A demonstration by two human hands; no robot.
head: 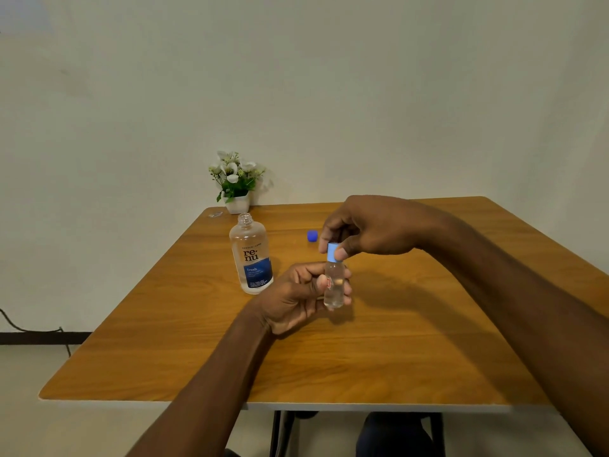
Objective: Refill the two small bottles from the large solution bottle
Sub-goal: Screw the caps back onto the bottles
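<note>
A small clear bottle (333, 288) with liquid in it is held upright above the table by my left hand (296, 298), which is wrapped around its body. My right hand (365, 227) pinches the light blue cap (332, 252) on top of that bottle with thumb and fingers. The large solution bottle (251, 255), clear with a blue label, stands uncapped to the left of my hands. Its dark blue cap (312, 235) lies on the table behind my right hand. Only one small bottle is in view.
A white pot of white flowers (236, 183) stands at the table's far left corner, with a small clear scrap (216, 213) beside it. The wooden table (197, 341) ends close to me. A cable (19, 326) runs along the floor at left.
</note>
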